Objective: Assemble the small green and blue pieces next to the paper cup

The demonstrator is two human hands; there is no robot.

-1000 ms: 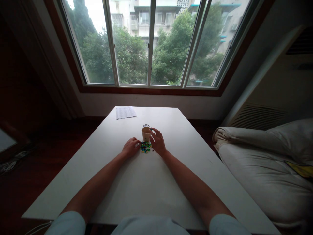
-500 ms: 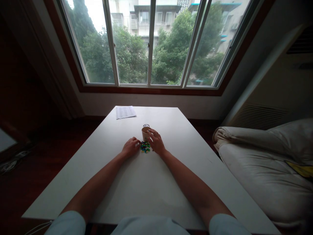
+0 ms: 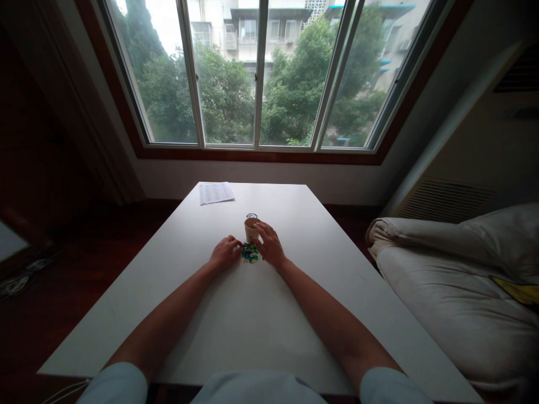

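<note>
A small pile of green, blue and yellow pieces (image 3: 250, 253) lies mid-table; they are too small to name. Just behind it stands an upright tan paper cup (image 3: 249, 230). At the left edge of the pile rests my left hand (image 3: 225, 252), its fingers curled in and its fingertips by the pieces; whatever they hold, if anything, is hidden. On the other side, my right hand (image 3: 270, 244) reaches beside the cup with fingers apart, covering part of the cup's right side. Nothing shows between those fingers.
A dark thin ring-like object (image 3: 251, 215) sits behind the cup. Printed sheets (image 3: 216, 193) lie at the far left corner of the white table (image 3: 252, 320). A padded, pale-covered piece of furniture (image 3: 455, 292) stands to the right, and a window fills the far wall.
The fingertips of my right hand have shifted slightly at the cup's rim, and a bluish spot seen there before no longer shows. My left hand stays in place.
</note>
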